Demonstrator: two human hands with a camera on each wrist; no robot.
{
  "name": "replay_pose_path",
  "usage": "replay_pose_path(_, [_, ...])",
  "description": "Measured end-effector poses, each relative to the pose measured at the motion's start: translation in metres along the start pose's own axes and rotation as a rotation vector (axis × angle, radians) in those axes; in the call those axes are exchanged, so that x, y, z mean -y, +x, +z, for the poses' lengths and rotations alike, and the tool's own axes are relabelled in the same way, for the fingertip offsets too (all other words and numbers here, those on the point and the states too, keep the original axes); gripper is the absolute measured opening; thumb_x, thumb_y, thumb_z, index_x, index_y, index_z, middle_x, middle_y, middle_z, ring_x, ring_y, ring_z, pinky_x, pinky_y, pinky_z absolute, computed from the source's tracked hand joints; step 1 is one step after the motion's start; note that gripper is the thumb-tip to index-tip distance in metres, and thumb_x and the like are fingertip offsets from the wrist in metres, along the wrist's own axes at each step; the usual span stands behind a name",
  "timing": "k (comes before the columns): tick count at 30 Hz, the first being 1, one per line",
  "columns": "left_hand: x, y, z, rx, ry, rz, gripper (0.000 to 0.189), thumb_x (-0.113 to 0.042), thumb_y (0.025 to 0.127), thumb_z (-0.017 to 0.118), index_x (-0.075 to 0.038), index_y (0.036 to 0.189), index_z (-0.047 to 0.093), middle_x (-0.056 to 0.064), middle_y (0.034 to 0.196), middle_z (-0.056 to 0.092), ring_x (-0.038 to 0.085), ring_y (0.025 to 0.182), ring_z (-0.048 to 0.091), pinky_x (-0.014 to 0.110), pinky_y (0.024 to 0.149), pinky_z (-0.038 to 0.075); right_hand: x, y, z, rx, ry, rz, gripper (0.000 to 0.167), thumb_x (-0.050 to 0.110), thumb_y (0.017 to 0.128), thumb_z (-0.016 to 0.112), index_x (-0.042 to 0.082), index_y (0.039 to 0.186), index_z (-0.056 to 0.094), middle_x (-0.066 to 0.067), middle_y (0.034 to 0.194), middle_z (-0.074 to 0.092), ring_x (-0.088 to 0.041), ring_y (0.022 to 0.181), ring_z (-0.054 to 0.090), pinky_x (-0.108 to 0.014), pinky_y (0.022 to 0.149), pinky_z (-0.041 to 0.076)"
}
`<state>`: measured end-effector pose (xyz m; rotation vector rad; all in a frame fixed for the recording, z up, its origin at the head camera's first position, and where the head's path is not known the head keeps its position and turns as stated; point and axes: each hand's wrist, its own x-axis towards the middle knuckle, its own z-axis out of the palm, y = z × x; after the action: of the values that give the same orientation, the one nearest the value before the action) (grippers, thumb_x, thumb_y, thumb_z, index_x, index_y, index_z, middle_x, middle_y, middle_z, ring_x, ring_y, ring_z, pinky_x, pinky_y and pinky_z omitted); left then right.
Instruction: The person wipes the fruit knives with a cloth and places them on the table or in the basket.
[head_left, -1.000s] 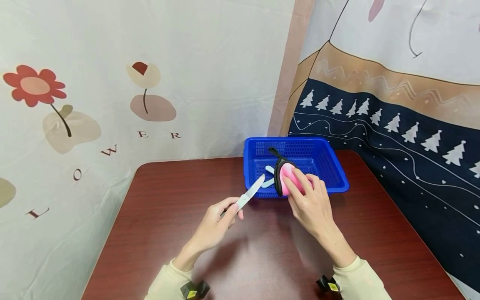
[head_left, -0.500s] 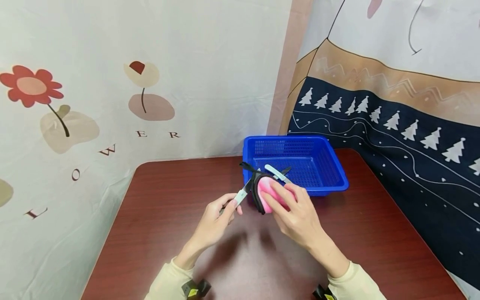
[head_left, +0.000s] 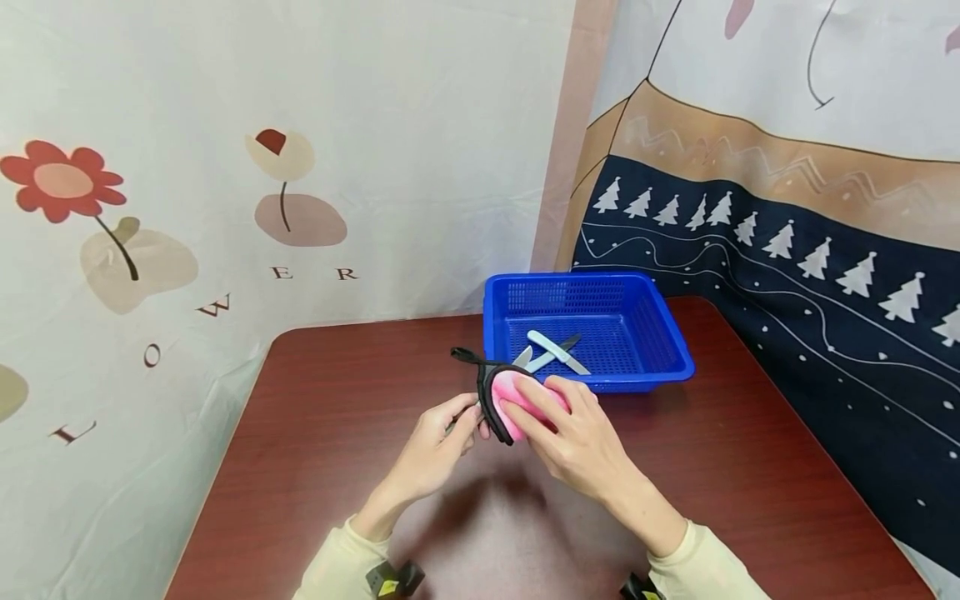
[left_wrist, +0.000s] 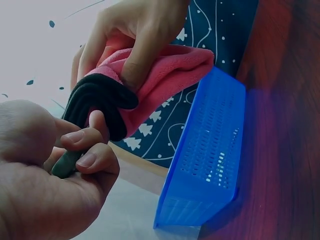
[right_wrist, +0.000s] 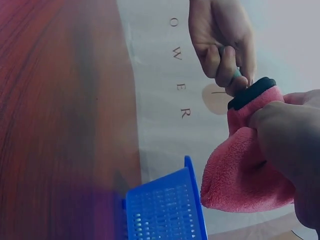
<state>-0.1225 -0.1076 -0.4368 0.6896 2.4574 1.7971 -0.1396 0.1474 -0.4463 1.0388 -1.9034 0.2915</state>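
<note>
My left hand grips a knife by its pale green handle. Most of the blade is hidden by a pink cloth with black edging and a black loop; a blade tip shows beyond it. My right hand pinches the folded cloth, its black edge close against the left fingers. In the left wrist view, the cloth's black edge wraps where the blade would be. Whether cloth touches blade cannot be seen. Both hands are above the table, in front of the blue basket.
Inside the basket, a white-handled knife lies crossed over another knife with a light blue handle. The basket stands at the back right of the brown table. Printed fabric hangs behind the table and along its right side.
My right hand has brought the pink cloth left and toward me, from over the basket onto the knife. The left hand has stayed nearly still. The crossed knives in the basket are now uncovered.
</note>
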Motion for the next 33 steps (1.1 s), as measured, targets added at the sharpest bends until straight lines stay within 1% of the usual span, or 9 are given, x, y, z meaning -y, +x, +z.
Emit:
replay_pose_path(4, [-0.001,0.0,-0.001,0.019,0.006,0.009,0.027,-0.019,0.121,0.05,-0.01,0.112,0.074,-0.003,0.07,0.05,0.0,0.057,0.036,0.022,0.053,0.032,-0.003,0.002,0.0,-0.011,0.002,0.029,0.034,0.021,0.116,0.056,0.017,0.139,0.081,-0.013,0.148,0.074,-0.039,0.111,0.066,-0.051,0.085,0.06])
replay_pose_path(7, [-0.001,0.001,-0.001,0.034,-0.011,0.013,0.029,-0.019,0.122,0.05,-0.011,0.104,0.072,-0.007,0.065,0.04,0.0,0.057,0.033,0.022,0.052,0.028,-0.007,0.002,0.0,-0.027,-0.005,0.054,0.034,0.02,0.115,0.057,0.017,0.139,0.08,-0.014,0.147,0.074,-0.039,0.11,0.065,-0.052,0.085,0.059])
replay_pose_path(15, [0.001,-0.001,-0.002,0.057,-0.039,0.013,0.029,-0.019,0.122,0.05,-0.014,0.101,0.071,-0.008,0.065,0.037,-0.001,0.057,0.031,0.023,0.051,0.026,-0.017,-0.002,0.002,-0.018,-0.046,0.133,0.036,0.018,0.113,0.054,0.015,0.139,0.079,-0.016,0.148,0.072,-0.043,0.111,0.064,-0.054,0.085,0.057])
replay_pose_path(19, [0.001,-0.002,-0.002,0.059,-0.041,0.011,0.029,-0.019,0.122,0.051,-0.014,0.101,0.071,-0.008,0.065,0.037,0.0,0.057,0.031,0.024,0.05,0.026,-0.023,-0.002,0.002,-0.021,-0.06,0.166,0.036,0.015,0.106,0.063,0.014,0.139,0.078,-0.017,0.15,0.072,-0.044,0.109,0.063,-0.055,0.081,0.056])
replay_pose_path(22, [0.001,-0.002,-0.003,0.063,-0.042,0.003,0.029,-0.02,0.121,0.051,-0.014,0.102,0.072,-0.008,0.065,0.038,0.0,0.057,0.032,0.024,0.051,0.026,-0.027,-0.002,0.002,-0.033,-0.07,0.188,0.043,0.01,0.097,0.072,0.013,0.139,0.079,-0.018,0.15,0.072,-0.045,0.107,0.062,-0.055,0.079,0.053])
replay_pose_path(24, [0.001,-0.003,-0.003,0.068,-0.042,-0.001,0.029,-0.02,0.121,0.051,-0.015,0.102,0.072,-0.008,0.065,0.038,0.0,0.057,0.032,0.024,0.051,0.027,-0.03,-0.002,0.001,-0.032,-0.079,0.205,0.046,0.008,0.094,0.074,0.012,0.14,0.078,-0.019,0.15,0.072,-0.046,0.106,0.062,-0.056,0.078,0.052])
replay_pose_path(29, [0.001,-0.004,-0.003,0.072,-0.05,-0.01,0.028,-0.02,0.121,0.051,-0.014,0.104,0.072,-0.008,0.065,0.039,0.0,0.057,0.032,0.024,0.05,0.026,-0.037,-0.005,-0.003,-0.008,-0.096,0.257,0.049,0.006,0.093,0.075,0.012,0.142,0.077,-0.021,0.153,0.069,-0.048,0.107,0.061,-0.057,0.08,0.051])
replay_pose_path(33, [0.002,-0.005,-0.004,0.053,-0.069,-0.012,0.028,-0.02,0.122,0.05,-0.013,0.107,0.072,-0.006,0.066,0.039,0.001,0.058,0.033,0.024,0.051,0.027,-0.039,-0.012,-0.005,0.009,-0.101,0.29,0.053,0.005,0.091,0.079,0.013,0.143,0.076,-0.022,0.154,0.067,-0.049,0.109,0.06,-0.059,0.082,0.052])
